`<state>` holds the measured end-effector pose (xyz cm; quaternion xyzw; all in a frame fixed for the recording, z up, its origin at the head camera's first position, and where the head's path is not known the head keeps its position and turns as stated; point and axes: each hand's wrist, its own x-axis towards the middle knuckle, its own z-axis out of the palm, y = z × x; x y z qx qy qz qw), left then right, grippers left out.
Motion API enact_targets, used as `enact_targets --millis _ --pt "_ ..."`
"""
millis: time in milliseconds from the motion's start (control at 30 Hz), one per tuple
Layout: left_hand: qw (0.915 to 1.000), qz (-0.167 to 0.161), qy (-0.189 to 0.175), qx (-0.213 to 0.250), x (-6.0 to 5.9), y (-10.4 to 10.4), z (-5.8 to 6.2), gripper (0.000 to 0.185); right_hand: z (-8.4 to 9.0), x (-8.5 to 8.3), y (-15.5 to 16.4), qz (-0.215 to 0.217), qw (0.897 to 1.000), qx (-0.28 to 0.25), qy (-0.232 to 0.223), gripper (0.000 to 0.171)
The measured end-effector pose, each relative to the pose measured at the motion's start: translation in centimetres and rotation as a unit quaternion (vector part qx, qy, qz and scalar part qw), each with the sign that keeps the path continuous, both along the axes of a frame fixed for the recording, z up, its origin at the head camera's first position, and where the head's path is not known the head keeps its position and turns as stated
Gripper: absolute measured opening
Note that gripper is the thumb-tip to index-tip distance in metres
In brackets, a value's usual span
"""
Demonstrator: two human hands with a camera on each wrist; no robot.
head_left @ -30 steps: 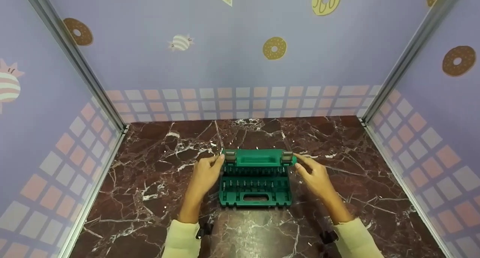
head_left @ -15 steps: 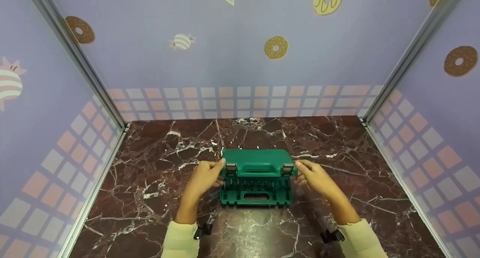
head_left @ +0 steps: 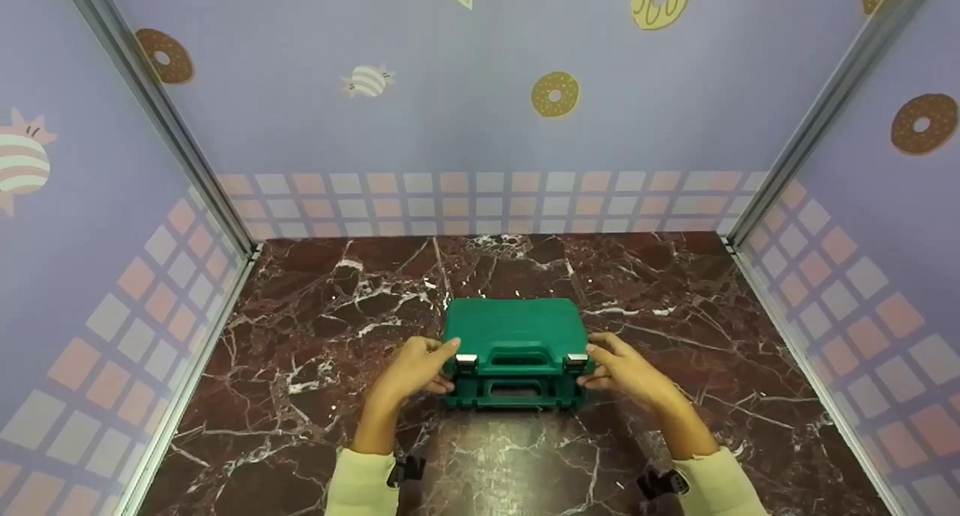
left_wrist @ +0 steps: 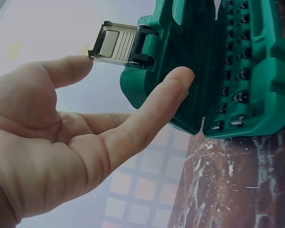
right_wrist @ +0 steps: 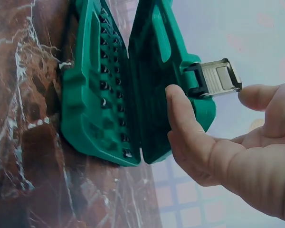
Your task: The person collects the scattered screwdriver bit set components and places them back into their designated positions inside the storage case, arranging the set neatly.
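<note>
Green case (head_left: 514,341) lid sits between left hand (head_left: 416,368) and right hand (head_left: 626,370), each grip pinching it

One green tool case (head_left: 514,343) lies on the marble table (head_left: 300,366), two grey metal latches on its lid: one (head_left: 466,361) at the case's left front corner, one (head_left: 575,360) at its right. Two hands flank the case: left hand (head_left: 416,366), right hand (head_left: 622,366)
</note>
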<state>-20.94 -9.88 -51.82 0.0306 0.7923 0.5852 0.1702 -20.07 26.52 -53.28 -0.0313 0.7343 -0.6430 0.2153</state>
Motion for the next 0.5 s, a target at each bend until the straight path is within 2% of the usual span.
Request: enact_targets --millis 233,500 --pt "0.9999 0.006 -0.009 0.007 0.4 0.3 -1.2 0.041 -0.9 0.3 -0.1 0.001 1.0 0.006 -0.002 0.061" --pt "0.996 0.006 -0.054 0.071 0.7 0.3 -3.1 0.054 -2.1 0.8 0.0 0.014 1.0 0.008 -0.003 0.067"
